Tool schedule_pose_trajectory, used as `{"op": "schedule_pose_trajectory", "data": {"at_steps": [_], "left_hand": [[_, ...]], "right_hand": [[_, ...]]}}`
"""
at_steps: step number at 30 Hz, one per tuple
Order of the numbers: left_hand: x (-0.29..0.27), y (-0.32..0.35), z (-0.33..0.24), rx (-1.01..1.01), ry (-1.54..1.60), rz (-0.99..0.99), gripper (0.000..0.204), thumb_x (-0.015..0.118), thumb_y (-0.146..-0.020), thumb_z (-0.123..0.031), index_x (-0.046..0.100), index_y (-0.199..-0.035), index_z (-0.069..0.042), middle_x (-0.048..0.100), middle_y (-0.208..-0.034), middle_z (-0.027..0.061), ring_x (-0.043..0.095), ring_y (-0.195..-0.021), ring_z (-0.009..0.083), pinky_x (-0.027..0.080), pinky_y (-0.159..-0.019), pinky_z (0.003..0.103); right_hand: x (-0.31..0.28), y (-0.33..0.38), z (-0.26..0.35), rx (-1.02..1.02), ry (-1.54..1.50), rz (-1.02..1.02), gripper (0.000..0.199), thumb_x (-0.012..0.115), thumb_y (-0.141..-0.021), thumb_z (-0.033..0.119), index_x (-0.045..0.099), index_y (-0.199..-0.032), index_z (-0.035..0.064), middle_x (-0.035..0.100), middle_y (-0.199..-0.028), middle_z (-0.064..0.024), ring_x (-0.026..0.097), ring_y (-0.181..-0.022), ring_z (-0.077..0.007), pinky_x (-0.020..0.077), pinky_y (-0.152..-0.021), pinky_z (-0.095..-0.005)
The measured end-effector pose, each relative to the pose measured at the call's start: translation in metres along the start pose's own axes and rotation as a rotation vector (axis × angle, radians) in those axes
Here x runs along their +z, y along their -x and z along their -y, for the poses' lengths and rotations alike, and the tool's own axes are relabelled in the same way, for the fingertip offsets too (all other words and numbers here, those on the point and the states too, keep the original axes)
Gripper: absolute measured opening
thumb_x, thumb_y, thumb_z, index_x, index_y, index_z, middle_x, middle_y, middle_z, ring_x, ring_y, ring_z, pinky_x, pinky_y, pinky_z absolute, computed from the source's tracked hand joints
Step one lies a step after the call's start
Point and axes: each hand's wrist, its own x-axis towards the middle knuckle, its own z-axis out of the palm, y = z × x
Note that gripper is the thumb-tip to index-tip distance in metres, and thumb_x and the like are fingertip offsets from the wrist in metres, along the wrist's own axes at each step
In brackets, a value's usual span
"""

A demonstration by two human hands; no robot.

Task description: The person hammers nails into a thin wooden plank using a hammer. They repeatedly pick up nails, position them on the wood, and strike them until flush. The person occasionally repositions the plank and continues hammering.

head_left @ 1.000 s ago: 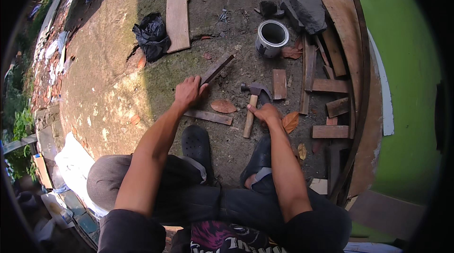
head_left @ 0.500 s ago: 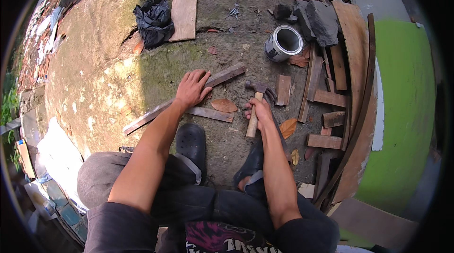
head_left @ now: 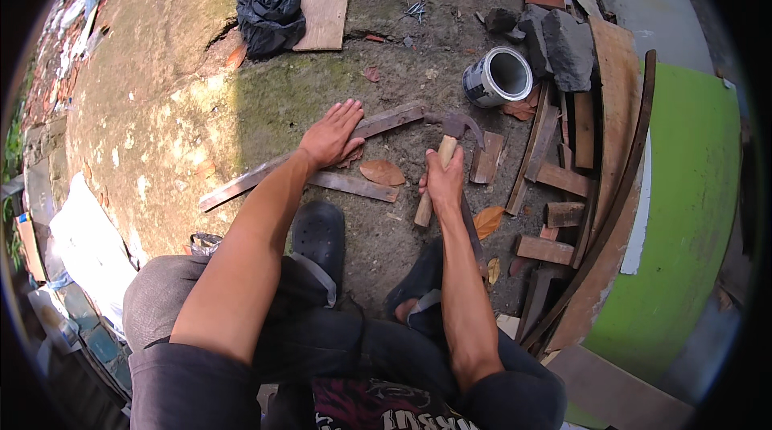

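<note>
My left hand (head_left: 330,135) lies flat with outstretched fingers on a long narrow wooden strip (head_left: 392,119), which slants across the ground from lower left to upper right. My right hand (head_left: 445,177) is wrapped round the wooden handle of a claw hammer (head_left: 457,126). The hammer's dark head is right beside the strip's far right end; whether they touch I cannot tell. Under my left wrist, a shorter wooden strip (head_left: 355,186) reaches out toward the right. A dry brown leaf (head_left: 382,172) rests just above it. Right of the hammer head is a small wood block (head_left: 486,158).
An open metal can (head_left: 497,78) stands beyond the hammer, beside grey stone chunks (head_left: 568,50). Scrap wood (head_left: 563,179) and a green panel (head_left: 671,213) line the right. Loose nails (head_left: 415,10), a black plastic bag (head_left: 268,13) and a flat board (head_left: 327,0) lie farther off.
The hammer has moved slightly up and right, its head now by the strip's end. My left hand has flattened on the strip. The view has shifted a little.
</note>
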Motion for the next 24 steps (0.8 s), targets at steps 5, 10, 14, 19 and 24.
{"op": "schedule_pose_trajectory", "data": {"at_steps": [5,10,14,19,24], "left_hand": [[-0.004,-0.007,0.000,-0.002,0.045,0.007,0.063,0.050,-0.100,-0.039,0.038,-0.145,0.004,0.037,-0.153,0.0203,0.029,-0.146,0.0330,0.020,-0.122,0.043],[-0.004,-0.002,0.001,0.001,0.027,-0.045,0.063,0.051,-0.099,-0.039,0.039,-0.144,0.004,0.039,-0.152,0.0201,0.032,-0.145,0.0329,0.023,-0.121,0.043],[-0.004,-0.002,0.000,-0.003,0.018,-0.042,0.062,0.051,-0.099,-0.039,0.040,-0.143,0.004,0.040,-0.152,0.0195,0.033,-0.145,0.0324,0.023,-0.121,0.043],[0.000,-0.003,0.001,-0.014,0.003,-0.026,0.062,0.049,-0.100,-0.040,0.041,-0.143,0.003,0.040,-0.152,0.0184,0.033,-0.145,0.0312,0.023,-0.121,0.042],[0.002,-0.002,0.000,-0.014,0.009,-0.021,0.061,0.047,-0.101,-0.042,0.041,-0.143,0.002,0.040,-0.153,0.0169,0.032,-0.145,0.0292,0.022,-0.121,0.041]], "right_hand": [[0.018,0.013,-0.007,0.085,0.192,0.241,0.025,0.062,-0.092,0.017,0.050,-0.108,0.0014,0.056,-0.064,-0.0070,0.055,-0.043,-0.0148,0.0425,-0.036,-0.0309],[0.003,-0.004,0.024,0.012,-0.006,0.076,0.021,0.060,-0.093,0.018,0.048,-0.102,0.0025,0.051,-0.063,-0.0039,0.053,-0.042,-0.0132,0.0420,-0.035,-0.0295],[-0.018,-0.022,0.070,-0.133,-0.007,-0.036,0.019,0.059,-0.096,0.019,0.046,-0.100,0.0061,0.050,-0.067,-0.0014,0.050,-0.043,-0.0106,0.0412,-0.034,-0.0266],[-0.009,-0.024,0.083,-0.135,0.127,-0.012,0.020,0.058,-0.095,0.019,0.046,-0.101,0.0044,0.050,-0.065,-0.0025,0.051,-0.042,-0.0120,0.0418,-0.035,-0.0280],[-0.025,-0.025,0.070,0.088,0.392,0.255,0.031,0.058,-0.090,0.012,0.048,-0.118,0.0015,0.051,-0.065,-0.0043,0.051,-0.042,-0.0136,0.0409,-0.035,-0.0310]]}}
